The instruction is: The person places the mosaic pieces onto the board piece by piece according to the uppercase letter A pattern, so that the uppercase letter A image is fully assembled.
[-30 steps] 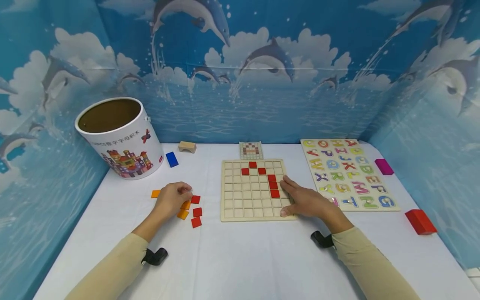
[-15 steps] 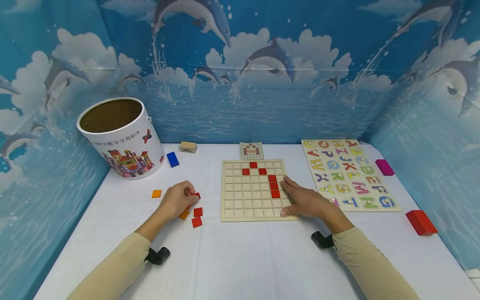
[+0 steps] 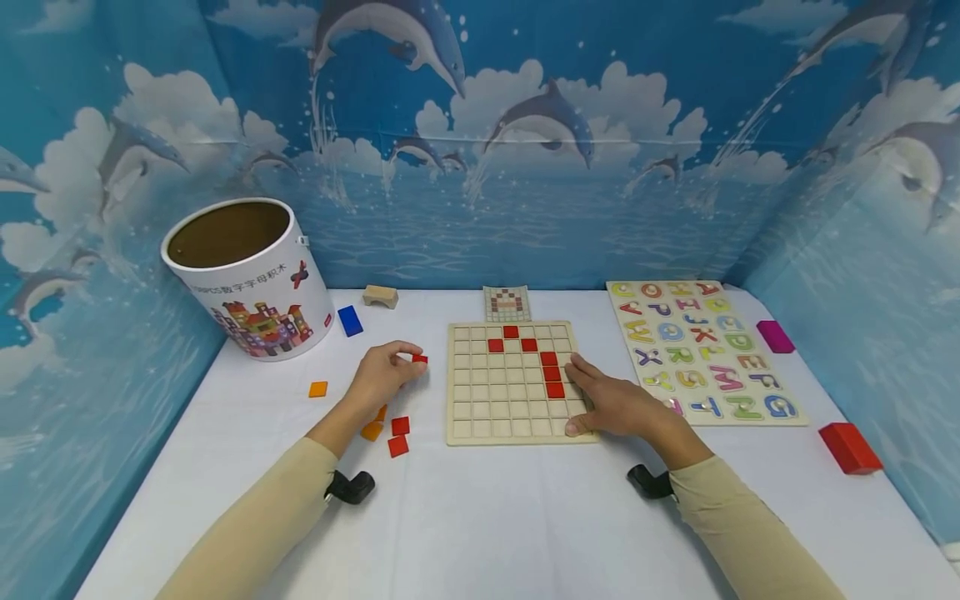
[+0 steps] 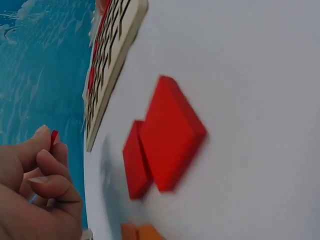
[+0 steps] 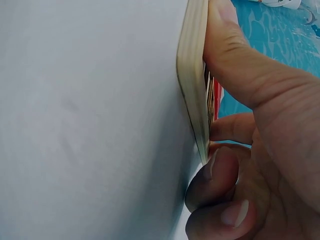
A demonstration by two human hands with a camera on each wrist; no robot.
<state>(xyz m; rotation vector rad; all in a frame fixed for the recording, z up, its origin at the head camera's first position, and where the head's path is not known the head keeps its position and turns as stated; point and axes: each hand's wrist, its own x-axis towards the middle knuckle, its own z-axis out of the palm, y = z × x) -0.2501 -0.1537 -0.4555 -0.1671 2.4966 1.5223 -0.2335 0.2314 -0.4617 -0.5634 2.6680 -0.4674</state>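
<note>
My left hand pinches a small red square tile between thumb and fingertips, raised left of the wooden grid board. In the left wrist view the tile shows as a thin red edge. Two loose red tiles and orange tiles lie below that hand. Several red tiles sit in the board's cells. My right hand rests at the board's right edge; in the right wrist view its thumb lies along the top, with other fingers bent beside the edge.
Behind the board lies a small pattern card. An alphabet puzzle board is on the right, with magenta and red blocks beyond. At left stand a white bucket, blue block, wooden arch and lone orange tile.
My left hand has picked up a red tile from the loose group and moved right and away from me, nearer the grid board. The right hand has stayed at the board's edge.
</note>
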